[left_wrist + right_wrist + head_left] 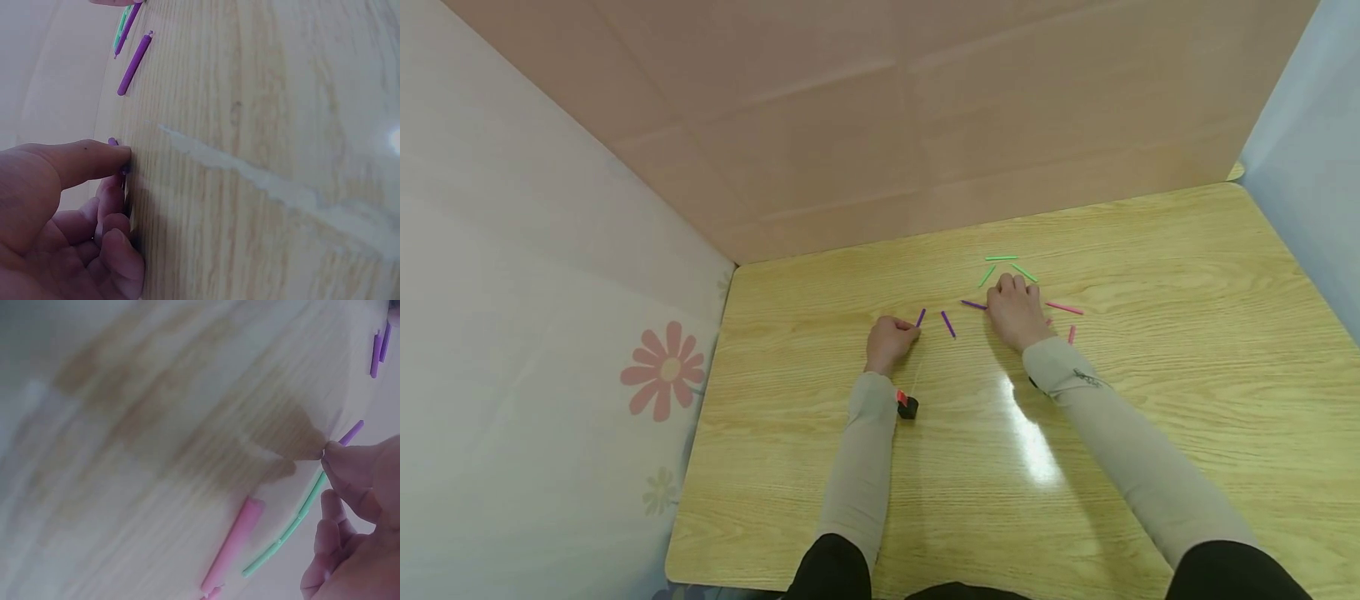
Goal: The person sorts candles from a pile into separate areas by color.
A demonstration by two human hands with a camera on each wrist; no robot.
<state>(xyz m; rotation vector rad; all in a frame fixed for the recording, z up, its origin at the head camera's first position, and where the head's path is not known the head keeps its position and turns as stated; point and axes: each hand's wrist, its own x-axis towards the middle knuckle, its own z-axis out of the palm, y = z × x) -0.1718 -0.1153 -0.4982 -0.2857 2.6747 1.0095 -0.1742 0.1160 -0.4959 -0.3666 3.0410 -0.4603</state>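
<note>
With thumb and finger my left hand (891, 342) pinches a thin purple stick (921, 317); in the left wrist view most of that stick (113, 142) is hidden behind the thumb. To its right, a second purple stick (949, 324) lies slanted on the table, a small narrow tip at one end. My right hand (1017, 313) pinches the end of another purple stick (974, 304), low over the tabletop; its free end (352, 432) shows past the fingertips in the right wrist view. Just beyond that hand lie three green sticks, one level (1002, 258) and two slanted.
Right of the right hand are a long pink stick (1065, 308) and a short upright-lying pink one (1071, 334), with a further pink bit partly hidden. A small black-and-red object (907, 407) sits by the left forearm. A pinkish sheet (880, 125) stands behind the table (1150, 417).
</note>
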